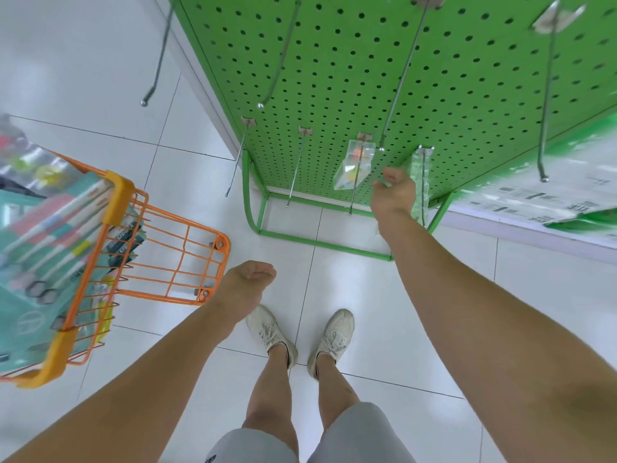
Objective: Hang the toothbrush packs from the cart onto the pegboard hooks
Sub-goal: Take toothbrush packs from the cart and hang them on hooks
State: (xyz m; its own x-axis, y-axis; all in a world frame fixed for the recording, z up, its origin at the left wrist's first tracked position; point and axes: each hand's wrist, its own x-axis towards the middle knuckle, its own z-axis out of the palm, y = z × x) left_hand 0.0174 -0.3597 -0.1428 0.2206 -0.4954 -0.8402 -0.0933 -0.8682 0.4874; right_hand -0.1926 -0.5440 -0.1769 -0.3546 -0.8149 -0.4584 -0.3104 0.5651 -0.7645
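An orange wire cart at the left holds several toothbrush packs in teal and pink packaging. The green pegboard rises ahead with long metal hooks. One clear pack hangs on a low hook. A second, greenish pack hangs on the hook to its right. My right hand is stretched out low, just left of that greenish pack, fingers loosely curled; whether it touches the pack is unclear. My left hand hangs beside the cart's corner, loosely curled and holding nothing.
Several bare hooks jut from the pegboard toward me at upper levels, their tips at head height. The green stand frame rests on the white tiled floor. A blurred green and white bag lies on a ledge at right. My feet stand below.
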